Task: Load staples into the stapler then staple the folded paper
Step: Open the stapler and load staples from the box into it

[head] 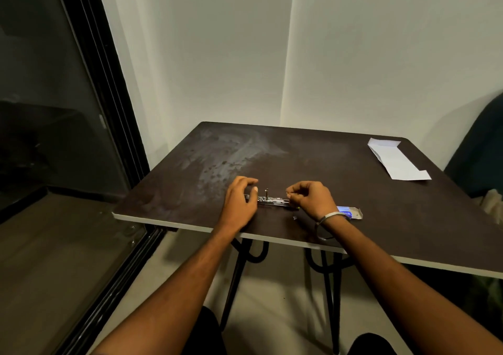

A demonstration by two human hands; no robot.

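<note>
A small metal stapler [272, 200] lies open on the dark table [299, 153], near its front edge. My left hand [241, 200] grips its left end. At the stapler's right end my right hand [310, 198] has its fingertips pinched together; whether a strip of staples is between them is too small to tell. A blue and white staple box [351, 213] lies open just right of my right wrist. The folded white paper [396, 160] rests flat at the table's far right corner, well away from both hands.
A tiny pale scrap [294, 217] lies on the table below the stapler. A dark glass sliding door [54, 109] fills the left side. White walls stand behind the table. A dark chair [479, 150] sits at the right edge.
</note>
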